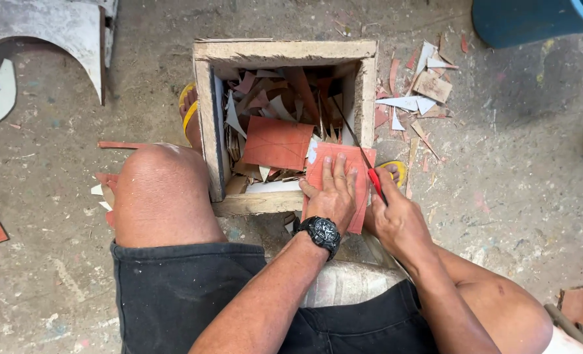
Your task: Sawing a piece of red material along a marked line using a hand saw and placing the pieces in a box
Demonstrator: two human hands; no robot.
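The left hand presses flat, fingers spread, on a reddish sheet at the wooden box's front right corner. The right hand grips a red-handled knife at the sheet's right edge, apparently mid-cut. Many offcuts already fill the box.

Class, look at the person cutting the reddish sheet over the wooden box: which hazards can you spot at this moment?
1. The left hand presses flat on the reddish sheet, fingers close to the red-handled blade in the right hand; a slip might cut them.
2. The sheet rests only on the wooden box edge, so it may tip.
3. Sharp offcuts lie near sandalled feet.
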